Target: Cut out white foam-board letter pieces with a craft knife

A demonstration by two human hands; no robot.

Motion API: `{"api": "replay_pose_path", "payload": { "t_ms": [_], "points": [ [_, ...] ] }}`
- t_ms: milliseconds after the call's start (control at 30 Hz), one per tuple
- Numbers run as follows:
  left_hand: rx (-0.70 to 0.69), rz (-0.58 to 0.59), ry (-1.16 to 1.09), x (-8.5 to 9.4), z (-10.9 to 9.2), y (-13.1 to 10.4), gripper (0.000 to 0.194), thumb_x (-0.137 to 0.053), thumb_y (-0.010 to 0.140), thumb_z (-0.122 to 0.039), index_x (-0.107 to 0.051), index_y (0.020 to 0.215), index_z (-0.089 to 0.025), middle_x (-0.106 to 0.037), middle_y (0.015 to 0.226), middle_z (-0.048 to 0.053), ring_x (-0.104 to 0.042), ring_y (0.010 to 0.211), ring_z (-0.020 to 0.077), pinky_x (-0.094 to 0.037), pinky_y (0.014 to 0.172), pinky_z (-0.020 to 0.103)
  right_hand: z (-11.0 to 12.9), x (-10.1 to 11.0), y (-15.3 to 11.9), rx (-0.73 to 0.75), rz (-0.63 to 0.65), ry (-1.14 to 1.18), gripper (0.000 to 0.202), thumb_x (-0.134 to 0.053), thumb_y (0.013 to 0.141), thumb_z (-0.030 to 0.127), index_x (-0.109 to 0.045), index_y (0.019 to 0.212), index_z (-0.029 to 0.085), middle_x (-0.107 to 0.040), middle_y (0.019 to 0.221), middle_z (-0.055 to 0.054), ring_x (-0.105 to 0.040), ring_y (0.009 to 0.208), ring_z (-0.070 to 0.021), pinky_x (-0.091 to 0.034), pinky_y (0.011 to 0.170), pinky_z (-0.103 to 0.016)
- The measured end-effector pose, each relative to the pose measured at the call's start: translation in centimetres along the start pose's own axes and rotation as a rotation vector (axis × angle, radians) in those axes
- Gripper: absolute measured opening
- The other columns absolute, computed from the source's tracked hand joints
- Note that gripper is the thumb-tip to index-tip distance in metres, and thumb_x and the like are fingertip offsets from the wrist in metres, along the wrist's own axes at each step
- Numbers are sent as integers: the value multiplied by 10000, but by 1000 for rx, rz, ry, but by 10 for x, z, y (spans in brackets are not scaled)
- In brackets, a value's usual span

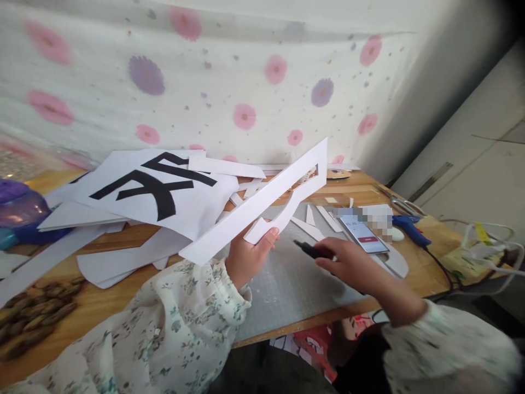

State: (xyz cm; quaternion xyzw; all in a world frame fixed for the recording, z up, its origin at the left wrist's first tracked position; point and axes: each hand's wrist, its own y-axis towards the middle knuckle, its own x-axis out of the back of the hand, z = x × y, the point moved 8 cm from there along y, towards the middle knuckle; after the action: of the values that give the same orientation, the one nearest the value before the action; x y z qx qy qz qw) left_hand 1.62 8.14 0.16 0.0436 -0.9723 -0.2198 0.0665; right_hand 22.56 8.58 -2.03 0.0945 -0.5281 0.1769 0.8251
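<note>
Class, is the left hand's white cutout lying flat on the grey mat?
No, the left hand holds the white cutout up at a slant above the grey mat.

Mid-frame, my left hand (pixel 248 259) grips a long white cutout (pixel 254 208); right of centre, my right hand (pixel 348 265) holds a black tool (pixel 309 250) over the grey mat (pixel 283 295).
</note>
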Motion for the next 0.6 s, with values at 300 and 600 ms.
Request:
{"api": "replay_pose_path", "payload": {
  "t_ms": [300,600],
  "points": [
    [-55,19,126,0,10,-7,100,-653,821,-307,-723,861,-248,-675,774,50,-627,840,257,-490,818,399,16,5,-31,-81,-74,1018,363,-588,858,492,-656,1087,218,-701,822,-73,-651,629,-194,-531,561,-309],
    [-65,67,214,-3,6,-10,179,-633,836,-330,-710,975,-247,-671,738,36,-640,762,238,-483,800,402,28,7,-14,-76,-219,862,503,-576,849,476,-552,1271,204,-665,754,-30,-623,542,-149,-504,479,-267]
  ]
}}
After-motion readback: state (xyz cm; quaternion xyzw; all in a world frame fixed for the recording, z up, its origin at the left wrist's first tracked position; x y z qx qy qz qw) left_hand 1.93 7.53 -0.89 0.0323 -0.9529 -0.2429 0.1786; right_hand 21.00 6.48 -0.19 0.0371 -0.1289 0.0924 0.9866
